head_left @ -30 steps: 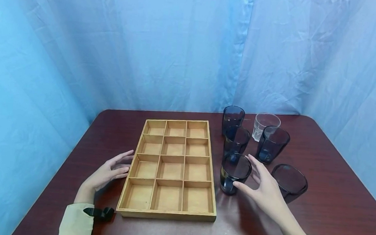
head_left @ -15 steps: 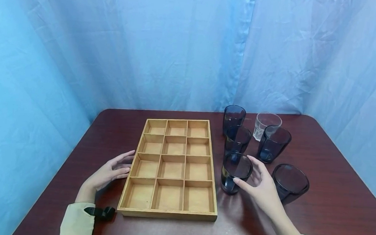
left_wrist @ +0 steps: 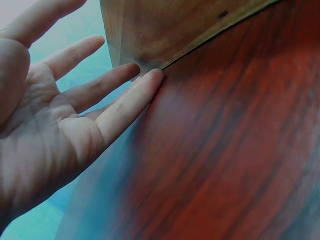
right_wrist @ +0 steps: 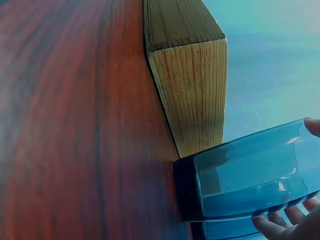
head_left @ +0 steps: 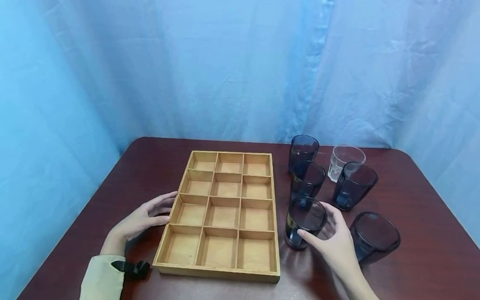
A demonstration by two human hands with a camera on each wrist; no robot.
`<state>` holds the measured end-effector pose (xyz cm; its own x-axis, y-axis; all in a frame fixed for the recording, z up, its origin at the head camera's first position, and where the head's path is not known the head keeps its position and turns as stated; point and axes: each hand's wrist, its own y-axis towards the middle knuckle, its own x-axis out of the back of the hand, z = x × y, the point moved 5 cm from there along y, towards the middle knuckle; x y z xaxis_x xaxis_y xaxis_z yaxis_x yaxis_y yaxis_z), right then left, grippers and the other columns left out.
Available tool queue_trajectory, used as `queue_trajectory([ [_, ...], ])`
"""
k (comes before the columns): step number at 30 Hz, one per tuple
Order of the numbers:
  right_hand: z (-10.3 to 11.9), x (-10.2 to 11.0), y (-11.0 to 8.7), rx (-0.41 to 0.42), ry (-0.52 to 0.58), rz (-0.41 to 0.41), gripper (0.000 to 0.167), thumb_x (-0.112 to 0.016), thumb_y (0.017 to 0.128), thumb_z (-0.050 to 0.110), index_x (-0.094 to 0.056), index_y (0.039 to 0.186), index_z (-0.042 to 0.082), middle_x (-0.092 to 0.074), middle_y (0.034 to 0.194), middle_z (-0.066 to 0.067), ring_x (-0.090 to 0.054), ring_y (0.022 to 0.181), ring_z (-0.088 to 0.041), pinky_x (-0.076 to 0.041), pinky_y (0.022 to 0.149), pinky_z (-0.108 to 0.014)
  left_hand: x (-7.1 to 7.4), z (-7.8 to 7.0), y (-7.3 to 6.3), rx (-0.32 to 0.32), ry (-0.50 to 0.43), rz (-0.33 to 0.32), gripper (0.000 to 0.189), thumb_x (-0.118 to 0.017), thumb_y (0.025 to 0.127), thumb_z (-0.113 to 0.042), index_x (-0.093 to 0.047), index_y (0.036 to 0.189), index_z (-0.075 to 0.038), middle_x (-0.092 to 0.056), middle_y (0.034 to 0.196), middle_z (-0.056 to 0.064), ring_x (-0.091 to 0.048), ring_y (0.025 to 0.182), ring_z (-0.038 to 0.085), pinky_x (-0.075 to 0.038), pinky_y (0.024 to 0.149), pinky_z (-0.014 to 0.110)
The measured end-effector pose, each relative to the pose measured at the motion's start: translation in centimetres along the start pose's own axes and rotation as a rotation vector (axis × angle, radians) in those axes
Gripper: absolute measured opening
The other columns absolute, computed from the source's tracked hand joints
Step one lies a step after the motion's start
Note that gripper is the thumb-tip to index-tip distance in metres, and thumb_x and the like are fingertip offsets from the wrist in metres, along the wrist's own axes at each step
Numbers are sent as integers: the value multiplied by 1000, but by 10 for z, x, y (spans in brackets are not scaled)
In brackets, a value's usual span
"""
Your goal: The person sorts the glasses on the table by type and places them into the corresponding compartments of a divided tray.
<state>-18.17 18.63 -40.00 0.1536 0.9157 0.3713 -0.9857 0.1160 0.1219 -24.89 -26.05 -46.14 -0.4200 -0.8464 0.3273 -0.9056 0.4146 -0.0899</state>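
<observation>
A wooden tray (head_left: 216, 273) with a grid of compartments lies on the table. My left hand (head_left: 142, 218) is at its left side, fingers loosely extended; the left wrist view has a fingertip right at the tray's lower edge (left_wrist: 175, 30). To the tray's right, my right hand (head_left: 339, 242) grips the nearest dark glass tumbler (head_left: 296, 223), thumb on the near side and fingers round the right. The tumbler stands upright. In the right wrist view, its bluish wall (right_wrist: 245, 175) overlaps the tray's corner (right_wrist: 190, 95), with fingertips (right_wrist: 267, 226) along its side.
Behind the held tumbler stand two dark tumblers (head_left: 307, 177) (head_left: 303, 150) in a row. Farther right are a clear glass (head_left: 335, 167), a dark tumbler (head_left: 353, 187) and another dark tumbler (head_left: 372, 238) beside my right wrist. Blue curtains (head_left: 228, 66) surround the table.
My right thumb and fingers have drawn in closer round the nearest tumbler. The whole head view has shifted slightly, with things farther right in it. The left hand stays by the tray.
</observation>
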Motion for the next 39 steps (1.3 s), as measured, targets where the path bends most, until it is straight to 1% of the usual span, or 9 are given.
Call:
queue_trajectory([
  [5, 0, 2, -2, 12, -46, -31, 76, -84, 76, 22, -43, 139, 12, -56, 135, -9, -51, 106, 14, -39, 86, 1, 0, -1, 1, -17, 26, 7, 71, -65, 93, -16, -29, 153, -17, -29, 157, 19, -39, 134, 45, -49, 92, 24],
  [11, 4, 4, -4, 27, -104, -43, 75, -85, 75, 27, -46, 138, 14, -57, 132, -7, -52, 105, 13, -39, 84, 1, 0, 0, 0, -30, 26, 18, 71, -65, 93, -16, -29, 153, -17, -29, 156, 20, -38, 135, 47, -48, 93, 24],
  [14, 9, 6, -5, 34, -128, -46, 76, -85, 74, 28, -46, 138, 15, -57, 130, -8, -52, 102, 15, -40, 83, 0, 0, 0, 1, -32, 35, 15, 70, -65, 93, -16, -30, 153, -17, -30, 156, 20, -39, 135, 46, -47, 97, 32],
  [19, 23, 9, -2, 72, -150, -58, 76, -85, 75, 28, -46, 139, 16, -56, 129, -6, -49, 100, 19, -40, 83, 0, 0, 0, 1, -28, 46, 4, 70, -66, 93, -18, -30, 153, -18, -32, 155, 19, -40, 135, 44, -40, 104, 54],
  [23, 36, 8, 4, 120, -137, -61, 75, -84, 76, 25, -46, 139, 14, -56, 128, -3, -50, 101, 18, -41, 84, -1, 0, 0, 1, -24, 53, 1, 71, -65, 93, -19, -29, 153, -19, -31, 155, 19, -40, 135, 44, -36, 106, 60],
  [30, 60, -2, 17, 187, -37, -51, 71, -84, 75, 17, -47, 136, 12, -58, 128, -3, -55, 105, 10, -44, 87, -5, 0, 2, 1, -11, 53, -1, 71, -66, 93, -20, -29, 153, -19, -32, 155, 19, -38, 136, 44, -42, 104, 56],
  [33, 69, -8, 24, 200, -6, -29, 70, -84, 76, 16, -47, 136, 11, -57, 128, -4, -57, 107, 3, -46, 89, -8, 0, 2, 1, -12, 44, 3, 71, -65, 93, -20, -29, 153, -19, -32, 155, 19, -38, 136, 44, -40, 105, 57],
  [35, 73, -14, 29, 195, 9, -7, 71, -83, 76, 17, -46, 136, 11, -57, 129, -4, -58, 110, -3, -48, 91, -14, 0, 2, 1, -11, 44, 2, 71, -65, 93, -20, -29, 153, -18, -32, 155, 19, -38, 136, 44, -38, 106, 58],
  [39, 76, -25, 39, 170, 20, 33, 73, -83, 77, 21, -44, 137, 11, -56, 130, -5, -57, 118, -17, -51, 97, -31, -1, 1, 1, -10, 45, -1, 71, -65, 93, -21, -28, 154, -18, -33, 154, 20, -38, 136, 44, -36, 107, 60],
])
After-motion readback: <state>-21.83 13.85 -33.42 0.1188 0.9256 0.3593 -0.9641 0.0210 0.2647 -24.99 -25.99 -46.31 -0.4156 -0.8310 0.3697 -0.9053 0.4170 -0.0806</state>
